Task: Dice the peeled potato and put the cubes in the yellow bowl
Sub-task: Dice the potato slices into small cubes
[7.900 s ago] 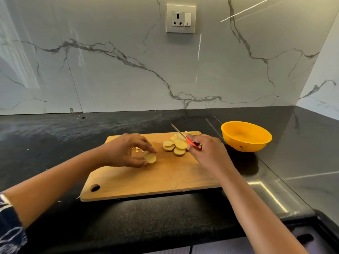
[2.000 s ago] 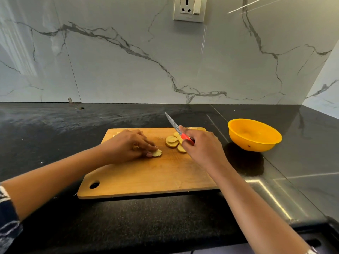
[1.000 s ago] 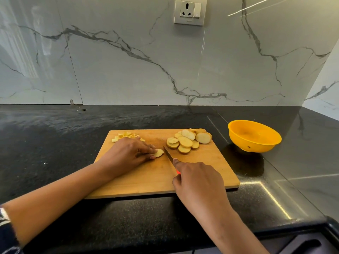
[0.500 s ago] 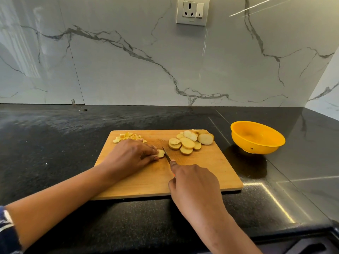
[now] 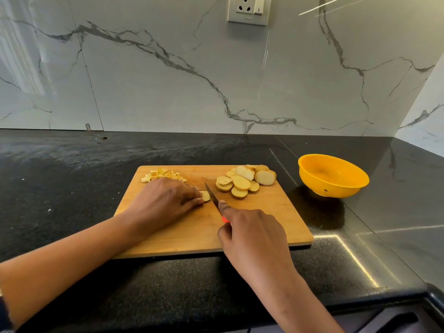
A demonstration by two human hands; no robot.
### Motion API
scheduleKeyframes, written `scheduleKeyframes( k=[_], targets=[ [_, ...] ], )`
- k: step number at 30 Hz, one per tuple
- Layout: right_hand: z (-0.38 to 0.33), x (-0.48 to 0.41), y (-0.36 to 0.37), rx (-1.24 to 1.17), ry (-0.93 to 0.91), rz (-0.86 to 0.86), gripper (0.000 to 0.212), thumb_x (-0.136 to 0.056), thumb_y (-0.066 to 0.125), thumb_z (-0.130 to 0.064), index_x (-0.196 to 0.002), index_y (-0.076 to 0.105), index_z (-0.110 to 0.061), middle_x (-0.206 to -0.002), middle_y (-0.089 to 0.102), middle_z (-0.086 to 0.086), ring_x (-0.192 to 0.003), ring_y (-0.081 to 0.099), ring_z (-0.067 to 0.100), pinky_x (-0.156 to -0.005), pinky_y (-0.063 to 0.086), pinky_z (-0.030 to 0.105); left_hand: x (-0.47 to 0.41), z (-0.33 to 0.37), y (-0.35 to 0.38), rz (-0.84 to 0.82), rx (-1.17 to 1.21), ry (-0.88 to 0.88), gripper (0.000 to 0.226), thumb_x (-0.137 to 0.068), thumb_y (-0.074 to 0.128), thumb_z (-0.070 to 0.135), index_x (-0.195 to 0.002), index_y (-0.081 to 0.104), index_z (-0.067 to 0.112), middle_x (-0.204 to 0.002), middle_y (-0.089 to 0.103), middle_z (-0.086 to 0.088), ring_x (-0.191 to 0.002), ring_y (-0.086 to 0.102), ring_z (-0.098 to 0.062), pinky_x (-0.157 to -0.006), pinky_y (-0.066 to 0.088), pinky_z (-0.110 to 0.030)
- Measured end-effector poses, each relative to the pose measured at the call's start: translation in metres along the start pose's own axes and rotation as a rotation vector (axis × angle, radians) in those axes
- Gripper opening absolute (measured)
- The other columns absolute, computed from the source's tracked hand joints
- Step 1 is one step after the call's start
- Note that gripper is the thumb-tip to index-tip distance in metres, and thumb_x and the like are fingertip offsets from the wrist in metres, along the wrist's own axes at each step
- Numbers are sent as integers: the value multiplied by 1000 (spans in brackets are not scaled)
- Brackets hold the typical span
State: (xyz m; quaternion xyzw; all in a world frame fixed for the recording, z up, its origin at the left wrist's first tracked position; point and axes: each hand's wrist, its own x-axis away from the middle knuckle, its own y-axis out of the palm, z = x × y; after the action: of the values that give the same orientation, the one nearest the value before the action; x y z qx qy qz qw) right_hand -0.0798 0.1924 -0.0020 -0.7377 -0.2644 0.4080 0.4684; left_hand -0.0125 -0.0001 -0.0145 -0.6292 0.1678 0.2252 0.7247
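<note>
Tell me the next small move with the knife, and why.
Probably press the knife down through the slice that the left hand pins to the board: the right hand holds the blade poised right beside it.

Looked onto a glossy white marble wall (image 5: 168,92) with grey veins. Saw a socket plate (image 5: 248,9) high on it, cut by the top edge. Found a second marble wall (image 5: 428,126) at the right, meeting the first in a corner. Below, saw a black speckled stone desk (image 5: 72,188), a small hole (image 5: 103,138) near its back, bright light lines (image 5: 349,251) front right.
</note>
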Motion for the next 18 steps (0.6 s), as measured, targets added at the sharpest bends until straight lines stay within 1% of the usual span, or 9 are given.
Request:
scheduleKeyframes(
  k=[3,5,8,10,12,14,16,18],
  targets=[
    [-3,2,2,3,-15,4,49,-100,36,-37,-149,26,-33,-111,63,-6,-95,57,16,-71,41,27,0,1,0,6,-15,5,22,-83,68,32,-99,74,18,-97,73,1,-84,70,-12,-72,59,-34],
    [-2,2,3,10,-20,-4,49,-100,35,-37,-148,28,-33,-112,62,-5,-96,56,17,-69,39,27,0,1,0,29,-35,22,20,-84,68,33,-95,75,18,-92,74,1,-80,70,-14,-66,60,-35],
    [-3,-2,4,71,-19,-40,48,-101,35,-33,-149,28,-30,-111,61,-2,-95,55,20,-65,34,28,0,1,1,41,-57,33,18,-82,70,33,-91,76,19,-85,74,1,-72,71,-15,-59,59,-36],
    [-9,-7,6,134,-36,-88,48,-102,36,-26,-149,28,-23,-109,60,1,-91,54,22,-57,32,27,-1,1,2,35,-66,31,17,-80,71,31,-91,76,19,-84,74,2,-71,71,-14,-59,59,-33],
    [-14,-15,6,165,-67,-138,42,-101,38,-18,-143,37,-16,-109,59,4,-92,54,24,-49,26,26,-1,1,2,35,-79,30,15,-79,73,30,-89,76,19,-84,74,2,-71,71,-14,-58,58,-31],
    [-15,-19,3,164,-93,-165,35,-101,40,-17,-136,44,-14,-109,58,6,-97,55,24,-51,26,27,-1,2,2,36,-85,30,14,-78,74,30,-87,76,19,-83,74,2,-70,71,-14,-56,58,-30],
    [-10,-13,-2,151,-113,-170,38,-100,41,-18,-139,42,-16,-98,55,4,-89,52,22,-54,29,27,-1,3,2,24,-74,24,15,-79,73,30,-88,76,19,-83,74,2,-70,70,-13,-57,58,-30],
    [-4,0,-6,133,-129,-158,49,-100,42,-18,-147,30,-20,-85,45,-1,-78,44,18,-53,31,25,-1,3,0,11,-65,22,16,-80,72,31,-90,75,19,-85,74,2,-71,70,-12,-58,58,-29]
  ],
)
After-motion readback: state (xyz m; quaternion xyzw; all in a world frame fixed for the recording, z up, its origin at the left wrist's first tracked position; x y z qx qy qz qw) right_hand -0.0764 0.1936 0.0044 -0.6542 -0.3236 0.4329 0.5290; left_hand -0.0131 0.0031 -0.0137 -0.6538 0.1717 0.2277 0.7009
